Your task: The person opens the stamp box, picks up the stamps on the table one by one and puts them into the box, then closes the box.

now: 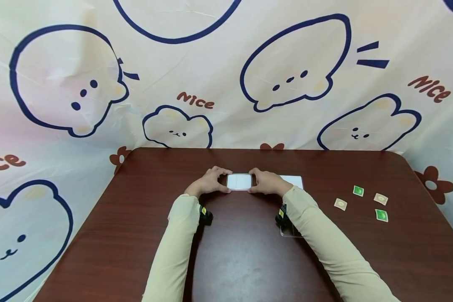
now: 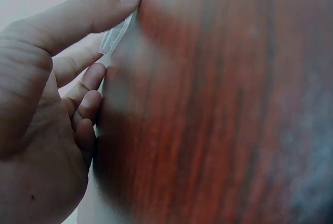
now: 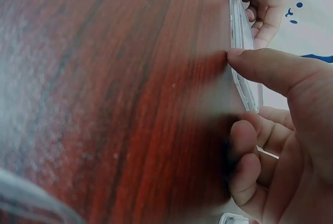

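Observation:
A small flat rectangular case (image 1: 239, 182), white on top with a clear plastic rim, lies on the table between my two hands. My left hand (image 1: 210, 181) pinches its left end, thumb on the near edge and a finger on the far edge. The right hand (image 1: 266, 182) holds the right end in the same way. Up close in the left wrist view, the clear rim (image 2: 115, 36) sits between thumb and fingers. The right wrist view shows the case's side (image 3: 242, 84) edge-on, with both thumbs against it. Its contents cannot be made out.
Behind the right hand lies a white flat piece (image 1: 295, 180), partly covered. A clear plastic piece (image 1: 291, 231) shows under the right forearm. Several small square packets, green (image 1: 358, 191) and beige (image 1: 340, 204), lie to the right on the brown table (image 1: 136, 235). A patterned cloth hangs behind.

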The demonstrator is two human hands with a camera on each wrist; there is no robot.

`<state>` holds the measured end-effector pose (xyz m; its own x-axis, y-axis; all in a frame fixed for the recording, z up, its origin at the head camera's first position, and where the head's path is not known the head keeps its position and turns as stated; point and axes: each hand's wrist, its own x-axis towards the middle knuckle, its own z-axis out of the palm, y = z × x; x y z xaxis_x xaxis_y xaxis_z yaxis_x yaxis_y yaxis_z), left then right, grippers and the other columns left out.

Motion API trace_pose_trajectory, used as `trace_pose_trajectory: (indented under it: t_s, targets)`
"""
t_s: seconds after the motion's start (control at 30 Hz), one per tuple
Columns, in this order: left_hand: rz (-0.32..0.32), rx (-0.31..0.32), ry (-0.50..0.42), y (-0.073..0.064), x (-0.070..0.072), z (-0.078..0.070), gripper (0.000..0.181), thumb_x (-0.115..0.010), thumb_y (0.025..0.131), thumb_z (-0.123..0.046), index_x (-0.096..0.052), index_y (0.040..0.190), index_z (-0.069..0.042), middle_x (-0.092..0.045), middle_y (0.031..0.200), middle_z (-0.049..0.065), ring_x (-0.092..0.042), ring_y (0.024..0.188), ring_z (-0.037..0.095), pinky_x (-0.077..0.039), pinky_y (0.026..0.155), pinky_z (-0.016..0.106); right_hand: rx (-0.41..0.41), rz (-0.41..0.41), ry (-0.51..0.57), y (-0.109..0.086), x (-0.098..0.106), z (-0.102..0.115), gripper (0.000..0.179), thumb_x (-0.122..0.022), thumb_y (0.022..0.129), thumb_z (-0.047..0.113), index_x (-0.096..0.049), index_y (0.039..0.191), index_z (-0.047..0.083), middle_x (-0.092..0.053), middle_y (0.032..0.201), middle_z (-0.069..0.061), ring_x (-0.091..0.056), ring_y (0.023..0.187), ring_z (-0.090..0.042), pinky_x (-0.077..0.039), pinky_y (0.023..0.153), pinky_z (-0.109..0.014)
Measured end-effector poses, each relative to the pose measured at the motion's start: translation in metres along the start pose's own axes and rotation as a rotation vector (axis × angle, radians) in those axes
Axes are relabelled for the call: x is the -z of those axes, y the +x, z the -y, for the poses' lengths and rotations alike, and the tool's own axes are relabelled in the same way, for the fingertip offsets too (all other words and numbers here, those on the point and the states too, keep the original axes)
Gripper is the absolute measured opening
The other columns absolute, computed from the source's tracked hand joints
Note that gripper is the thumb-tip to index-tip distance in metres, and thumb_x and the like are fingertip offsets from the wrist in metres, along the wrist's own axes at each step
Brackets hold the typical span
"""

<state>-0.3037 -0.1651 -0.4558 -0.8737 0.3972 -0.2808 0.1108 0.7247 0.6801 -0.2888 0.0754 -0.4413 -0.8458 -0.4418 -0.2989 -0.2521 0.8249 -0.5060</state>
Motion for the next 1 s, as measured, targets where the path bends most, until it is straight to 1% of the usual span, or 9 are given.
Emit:
trace_pose_trajectory:
  t_s: [0.17,0.37,0.47,0.53,0.73,0.8,0.83,0.9,1.0]
  targets:
    - [-0.006,0.002,0.003,-0.0013,-0.0012,0.0011,0.064,-0.080,0.078,-0.024,-0.054,0.137,-0.022,-0.039,0.141,0.007,-0.032,0.127,0.026,-0.034,0.106,0.047,-0.003,-0.011,-0.017,0.0007,-0.0022,-0.0006,0.069,-0.070,0.087,0.037,-0.039,0.142,0.008,-0.057,0.079,-0.005,-0.054,0.058,-0.014,-0.041,0.057,-0.026]
    - [-0.012,-0.013,-0.001,-0.0026,-0.0007,0.0008,0.062,-0.079,0.079,-0.023,-0.054,0.136,-0.021,-0.039,0.140,0.008,-0.032,0.126,0.027,-0.034,0.105,0.047,0.011,-0.030,-0.064,0.0005,-0.0020,-0.0008,0.068,-0.068,0.087,0.040,-0.040,0.140,0.008,-0.059,0.087,-0.006,-0.053,0.072,-0.017,-0.042,0.068,-0.031]
    - [-0.010,-0.023,-0.013,-0.0037,0.0000,0.0011,0.060,-0.077,0.080,-0.023,-0.054,0.136,-0.021,-0.040,0.139,0.009,-0.032,0.126,0.027,-0.034,0.105,0.047,0.013,-0.029,-0.068,0.0004,-0.0014,-0.0004,0.068,-0.067,0.087,0.041,-0.040,0.140,0.009,-0.060,0.089,-0.006,-0.053,0.074,-0.018,-0.043,0.071,-0.032]
    - [-0.008,-0.028,-0.023,-0.0041,0.0004,0.0017,0.059,-0.076,0.081,-0.023,-0.054,0.135,-0.021,-0.040,0.138,0.008,-0.032,0.125,0.027,-0.034,0.104,0.047,0.011,-0.024,-0.059,0.0004,-0.0011,-0.0004,0.068,-0.067,0.087,0.042,-0.040,0.140,0.010,-0.060,0.088,-0.006,-0.054,0.072,-0.018,-0.043,0.069,-0.032]
    - [-0.003,-0.040,-0.051,-0.0042,0.0018,0.0044,0.058,-0.076,0.082,-0.023,-0.053,0.135,-0.022,-0.042,0.134,0.007,-0.032,0.123,0.026,-0.034,0.103,0.046,0.008,-0.010,-0.002,0.0005,-0.0008,-0.0010,0.069,-0.068,0.087,0.040,-0.038,0.141,0.010,-0.057,0.081,-0.006,-0.054,0.059,-0.015,-0.042,0.058,-0.028]
    - [-0.003,-0.045,-0.055,-0.0043,0.0022,0.0043,0.058,-0.076,0.082,-0.023,-0.053,0.134,-0.022,-0.042,0.133,0.007,-0.032,0.123,0.026,-0.034,0.102,0.046,0.005,-0.008,-0.001,0.0010,-0.0007,-0.0011,0.070,-0.068,0.087,0.041,-0.037,0.142,0.011,-0.058,0.080,-0.006,-0.054,0.059,-0.015,-0.042,0.057,-0.028]
    - [-0.003,-0.044,-0.060,-0.0043,0.0020,0.0044,0.057,-0.076,0.082,-0.023,-0.053,0.134,-0.022,-0.042,0.133,0.007,-0.032,0.123,0.026,-0.034,0.102,0.046,0.005,-0.009,-0.007,0.0015,-0.0008,-0.0012,0.071,-0.068,0.087,0.041,-0.037,0.143,0.011,-0.060,0.082,-0.007,-0.055,0.060,-0.015,-0.043,0.059,-0.028]
    - [-0.002,-0.046,-0.061,-0.0045,0.0019,0.0040,0.057,-0.076,0.082,-0.023,-0.053,0.134,-0.022,-0.042,0.133,0.007,-0.031,0.122,0.026,-0.034,0.102,0.046,0.004,-0.015,-0.026,0.0024,-0.0008,-0.0012,0.073,-0.068,0.086,0.042,-0.036,0.144,0.011,-0.064,0.091,-0.009,-0.058,0.067,-0.017,-0.045,0.065,-0.031]
    - [-0.005,-0.052,-0.058,-0.0039,0.0012,0.0046,0.057,-0.076,0.082,-0.023,-0.053,0.134,-0.022,-0.043,0.132,0.007,-0.031,0.122,0.025,-0.034,0.102,0.045,0.009,-0.029,-0.067,0.0045,-0.0021,-0.0019,0.074,-0.068,0.086,0.043,-0.035,0.145,0.011,-0.066,0.110,-0.013,-0.061,0.081,-0.020,-0.047,0.075,-0.036]
